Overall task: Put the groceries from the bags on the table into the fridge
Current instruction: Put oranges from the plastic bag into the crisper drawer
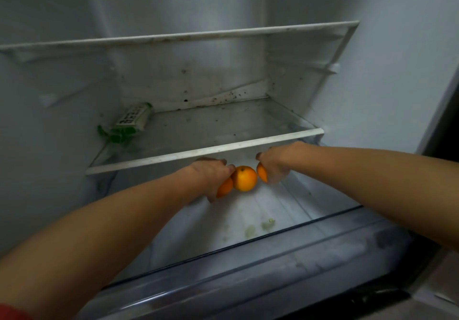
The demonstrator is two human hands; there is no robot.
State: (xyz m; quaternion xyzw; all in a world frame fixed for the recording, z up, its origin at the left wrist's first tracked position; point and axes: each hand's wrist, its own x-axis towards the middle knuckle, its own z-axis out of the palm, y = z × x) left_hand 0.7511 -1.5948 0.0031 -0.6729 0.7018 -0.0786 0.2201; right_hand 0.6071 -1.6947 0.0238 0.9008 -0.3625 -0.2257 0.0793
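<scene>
You're reaching both arms deep into the fridge [397,46], under the glass shelf [203,151], onto the lowest level above the drawer [273,270]. Your left hand [211,175] is gripping one orange [224,187], fingers curled over its top, and it looks like you're lowering it rather than dropping it so it won't roll. Your right hand [275,163] is wrapping another orange [262,172], fingers closed round it; most of that fruit is hidden behind the hand. Between the two sits a third orange [244,178], stem dimple up. Your left thumb is touching it or just beside it, and I can't tell whether it's resting free on the floor of the compartment or being steadied.

You're bunching the three close together toward the back, probably so they brace each other and stay off the front lip.

On the shelf above, at the back left, a green-and-white packet [133,120] is lying on its side, well apart from the fruit. Pale green scraps [268,224] are lying nearer the front of the lower compartment.

The bags and table aren't in view, so what's left can't be judged.
</scene>
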